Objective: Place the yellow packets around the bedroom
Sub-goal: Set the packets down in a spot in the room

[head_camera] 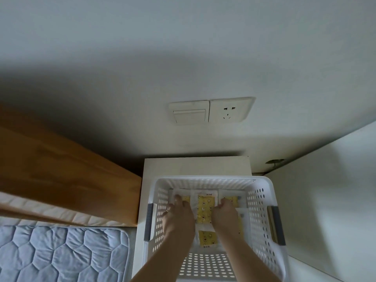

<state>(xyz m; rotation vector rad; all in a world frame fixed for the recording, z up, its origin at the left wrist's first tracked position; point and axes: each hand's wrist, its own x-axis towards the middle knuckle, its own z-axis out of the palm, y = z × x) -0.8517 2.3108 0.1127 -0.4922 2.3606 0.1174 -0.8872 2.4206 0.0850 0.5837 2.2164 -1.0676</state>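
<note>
Several yellow patterned packets with white borders lie on the floor of a white perforated basket (262, 202). One packet (204, 209) shows in the middle and another (207, 238) lies nearer to me. My left hand (179, 215) reaches into the basket, its fingers resting on the left packet (186, 199). My right hand (224, 213) is beside it, fingers curled down onto the right packet (234, 199). Both hands cover most of those two packets.
The basket stands on a white bedside table (195, 165) against the wall. A wooden headboard (61, 176) and a blue quilted mattress (61, 255) are on the left. A switch (189, 115) and socket (228, 111) sit on the wall above.
</note>
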